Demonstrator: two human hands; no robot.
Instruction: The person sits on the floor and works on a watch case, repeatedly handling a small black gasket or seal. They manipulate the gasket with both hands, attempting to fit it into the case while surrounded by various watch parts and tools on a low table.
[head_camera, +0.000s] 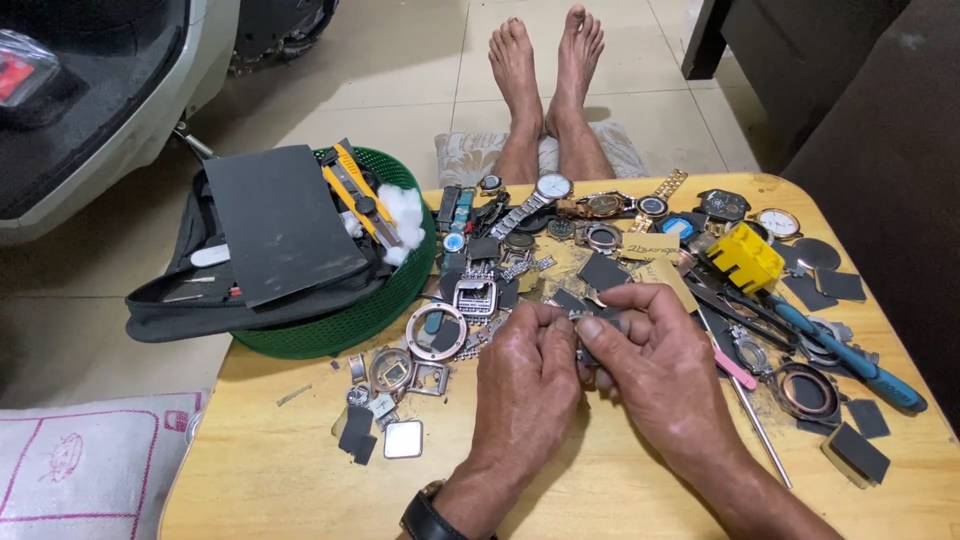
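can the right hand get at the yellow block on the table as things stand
Probably not right away: the right hand and left hand are pinching a small metal part. The yellow block sits uncovered just beyond.

At frame centre, the left hand (525, 375) and right hand (655, 365) are pinching a small metal watch part (585, 318) above the cluttered yellow wooden desk (270, 470).

Counter (280, 470) open at 6–8 o'clock. Watch parts (470, 290) crowd 12, green basket (330, 335) blocks 10, pliers (850, 355) and yellow block (745, 257) clutter 2–3.
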